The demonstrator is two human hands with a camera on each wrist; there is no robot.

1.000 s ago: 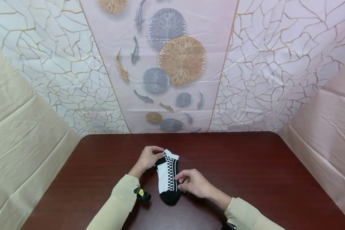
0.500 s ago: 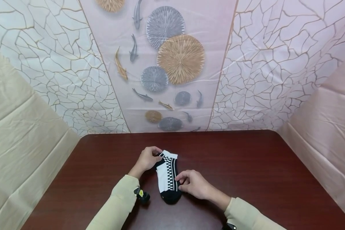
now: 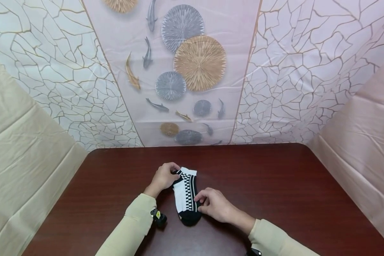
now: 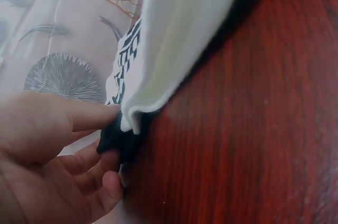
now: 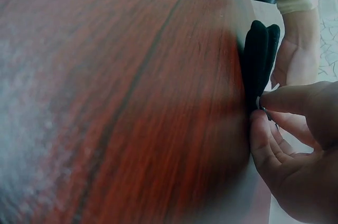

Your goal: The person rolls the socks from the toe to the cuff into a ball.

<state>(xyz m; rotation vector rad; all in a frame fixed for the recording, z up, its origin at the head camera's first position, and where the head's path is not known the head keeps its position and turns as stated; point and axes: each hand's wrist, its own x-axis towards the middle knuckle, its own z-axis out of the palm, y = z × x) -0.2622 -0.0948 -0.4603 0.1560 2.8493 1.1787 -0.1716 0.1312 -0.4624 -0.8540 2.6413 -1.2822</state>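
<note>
Wall: patterned cloth (image 3: 192, 71); before it, a dark red-brown table (image 3: 259, 177).
Head view: black-and-white checkered socks (image 3: 181, 195), layered, lie on the table between my left hand (image 3: 163, 176) and right hand (image 3: 213, 205).
Left wrist view: thumb and fingers (image 4: 87, 163) pinch black fabric beneath white.
Right wrist view: thumb and fingers (image 5: 266, 139) pinch the socks' edge, near the black toe end.

The person's bare left hand (image 3: 164, 176) pinches at its fingertips (image 4: 111, 112), reaching farther forward than the bare right hand (image 3: 215, 205), which also pinches. The left forearm (image 3: 128, 224), sleeved in pale cream cloth, slants forward and inward; the right forearm (image 3: 275, 237) mirrors it.
</note>
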